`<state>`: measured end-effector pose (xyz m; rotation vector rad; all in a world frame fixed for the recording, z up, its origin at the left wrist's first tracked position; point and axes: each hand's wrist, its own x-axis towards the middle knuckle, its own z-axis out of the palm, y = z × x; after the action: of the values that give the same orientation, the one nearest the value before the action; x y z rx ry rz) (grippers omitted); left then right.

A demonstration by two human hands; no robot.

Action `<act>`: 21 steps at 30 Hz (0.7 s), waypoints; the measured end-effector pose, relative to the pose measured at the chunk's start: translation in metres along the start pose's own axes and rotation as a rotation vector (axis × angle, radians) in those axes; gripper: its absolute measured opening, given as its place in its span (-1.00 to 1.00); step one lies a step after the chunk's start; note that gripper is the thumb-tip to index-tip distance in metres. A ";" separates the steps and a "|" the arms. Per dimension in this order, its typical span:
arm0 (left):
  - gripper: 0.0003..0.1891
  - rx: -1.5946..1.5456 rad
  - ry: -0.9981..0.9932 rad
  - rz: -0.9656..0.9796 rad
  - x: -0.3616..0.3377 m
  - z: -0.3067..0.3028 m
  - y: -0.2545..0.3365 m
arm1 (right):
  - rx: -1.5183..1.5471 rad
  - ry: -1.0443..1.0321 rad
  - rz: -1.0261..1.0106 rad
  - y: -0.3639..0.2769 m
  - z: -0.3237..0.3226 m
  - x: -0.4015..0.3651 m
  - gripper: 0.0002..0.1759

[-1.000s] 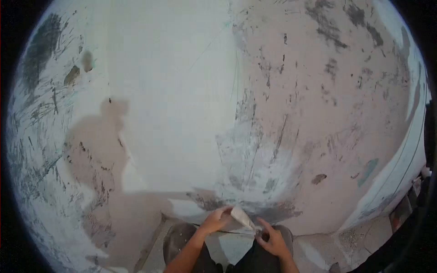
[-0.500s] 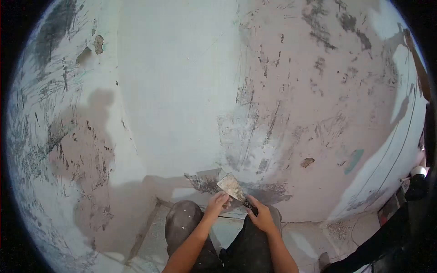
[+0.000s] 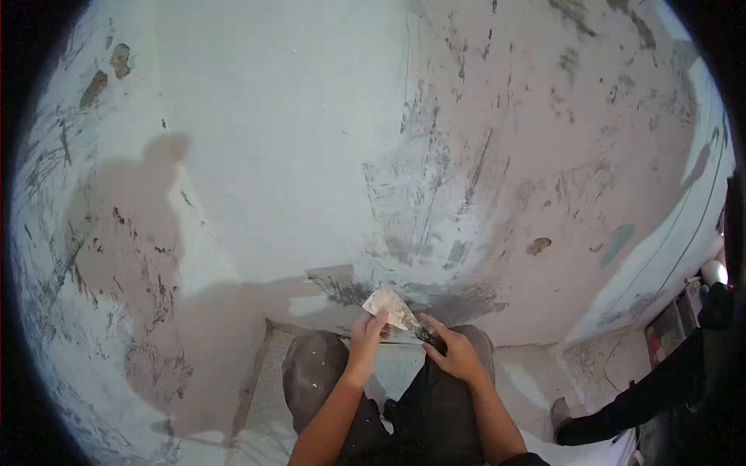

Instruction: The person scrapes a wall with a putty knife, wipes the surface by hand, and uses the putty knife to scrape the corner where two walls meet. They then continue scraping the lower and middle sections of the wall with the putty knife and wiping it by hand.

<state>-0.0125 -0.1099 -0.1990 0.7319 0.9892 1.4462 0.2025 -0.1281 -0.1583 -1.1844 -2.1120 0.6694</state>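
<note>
A putty knife with a wide, pale-smeared blade and a dark handle lies across my hands, above my knees. My right hand is closed around the handle. At the lower left edge of the blade, the fingers of my left hand are pinched against the metal. Behind the knife stands a wall, patched with white, pinkish and dark scraped areas. A dark scuffed strip runs low on it, near the blade.
Both my knees are bent close to the wall. Another person's dark-clad leg and shoe extend in from the right. Beyond them a crate-like box stands by the wall. A thin cable lies on the floor.
My left fingers have moved up onto the blade, and the knife has turned slightly. The view has shifted a little. The other person's raised arm at upper right is out of sight.
</note>
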 end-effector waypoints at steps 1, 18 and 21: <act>-0.69 -0.023 0.024 0.001 -0.002 0.002 0.002 | 0.002 -0.042 0.053 -0.005 -0.003 0.002 -0.20; -0.60 -0.273 0.170 -0.007 0.006 -0.019 0.022 | -0.161 0.576 -0.502 -0.074 -0.120 -0.077 -0.59; -0.60 -0.304 0.134 0.004 0.006 -0.020 0.019 | -0.092 0.532 -0.472 -0.077 -0.130 -0.090 -0.60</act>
<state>-0.0399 -0.1061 -0.1919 0.4195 0.8427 1.6207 0.2902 -0.2259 -0.0413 -0.7504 -1.8643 0.0316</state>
